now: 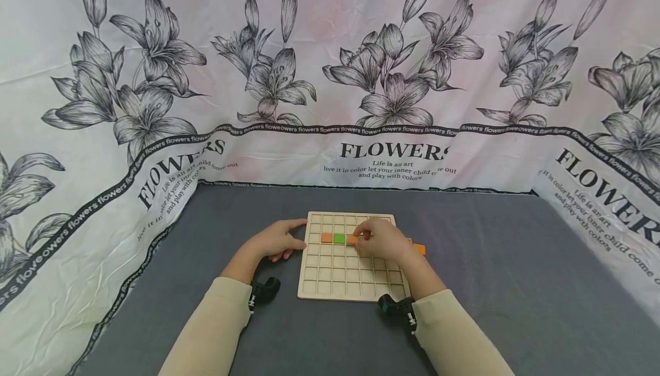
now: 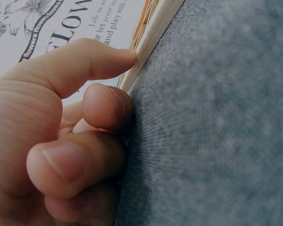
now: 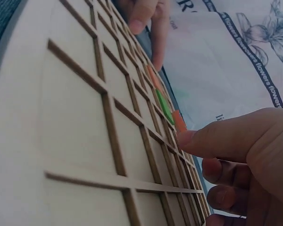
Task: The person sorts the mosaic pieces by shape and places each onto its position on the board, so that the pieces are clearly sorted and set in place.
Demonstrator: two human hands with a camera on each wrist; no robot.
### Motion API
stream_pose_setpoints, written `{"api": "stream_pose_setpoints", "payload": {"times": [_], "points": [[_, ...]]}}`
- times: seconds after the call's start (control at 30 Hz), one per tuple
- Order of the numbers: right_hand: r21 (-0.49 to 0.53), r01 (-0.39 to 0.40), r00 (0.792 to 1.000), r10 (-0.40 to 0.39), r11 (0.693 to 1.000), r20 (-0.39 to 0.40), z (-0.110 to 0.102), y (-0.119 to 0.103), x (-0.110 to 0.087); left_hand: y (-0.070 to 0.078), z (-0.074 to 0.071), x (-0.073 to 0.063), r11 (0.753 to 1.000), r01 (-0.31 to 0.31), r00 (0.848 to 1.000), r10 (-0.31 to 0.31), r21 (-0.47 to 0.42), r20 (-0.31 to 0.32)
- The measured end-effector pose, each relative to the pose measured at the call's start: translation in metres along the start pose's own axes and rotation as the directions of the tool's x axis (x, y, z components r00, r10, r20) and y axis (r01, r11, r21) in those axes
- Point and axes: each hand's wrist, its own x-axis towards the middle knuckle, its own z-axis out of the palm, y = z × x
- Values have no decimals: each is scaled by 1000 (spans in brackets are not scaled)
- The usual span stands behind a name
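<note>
A square wooden grid board [image 1: 335, 284] lies on the table. My right hand [image 1: 384, 239] is over its upper right part and pinches an orange square tile [image 1: 352, 239] at a cell in an upper row. Directly left of it a green tile [image 1: 338, 238] sits in its cell, then another orange tile [image 1: 327, 238]. In the right wrist view the thumb is against the orange tile [image 3: 179, 120], which stands slightly tilted. My left hand [image 1: 275, 239] touches the board's left edge with extended thumb and index finger; its other fingers are bent loosely.
More orange tiles [image 1: 420, 249] lie beyond the board's right edge, partly hidden by the right hand. Dark grey cloth [image 1: 495, 273] covers the table. A curtain [image 1: 392, 161] printed with flowers and lettering hangs behind and at both sides.
</note>
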Motion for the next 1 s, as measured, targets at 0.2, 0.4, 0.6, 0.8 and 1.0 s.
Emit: {"api": "stream_pose_setpoints", "payload": {"times": [0.2,0.4,0.6,0.8,1.0], "points": [[-47,-7,1000,7,999,-11,4,1,3,0,-1,0,1000,-3,1000,3,-5,9],[-79,0,1000,-2,997,-28,5,-1,5,1,-3,-1,1000,-1,1000,1,-7,13],[-109,-23,998,17,994,-54,7,-3,5,1,-3,-1,1000,-3,1000,3,-7,17],[-103,-37,998,32,994,-54,8,0,6,-1,-2,0,1000,-3,1000,3,-6,18],[18,19,998,-18,1000,-53,-6,8,0,0,-2,0,1000,-1,1000,1,-9,15]]}}
